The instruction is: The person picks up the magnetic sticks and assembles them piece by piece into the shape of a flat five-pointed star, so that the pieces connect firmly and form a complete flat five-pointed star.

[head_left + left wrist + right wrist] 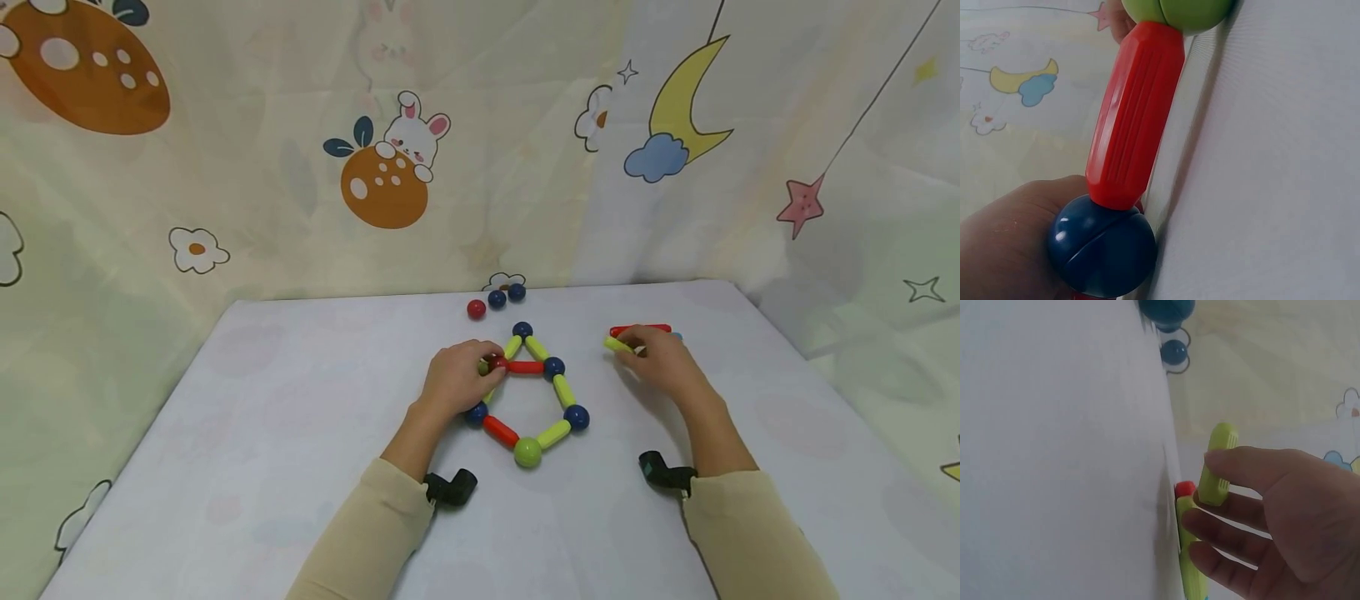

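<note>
One loose yellow-green rod (pixel 1215 484) pinched in right hand (pixel 662 357), other fingers half-open; left hand (pixel 459 375) curled round red corner ball (pixel 498 363), best braced against any joining tug.

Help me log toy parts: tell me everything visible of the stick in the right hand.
The stick is short, straight, yellow-green and plastic-looking, with grooves along its side. The right hand pinches it, hiding part of its middle. In the right wrist view it leans slightly; in the head view it is right of the ball-and-stick frame. Both ends are free.
</note>
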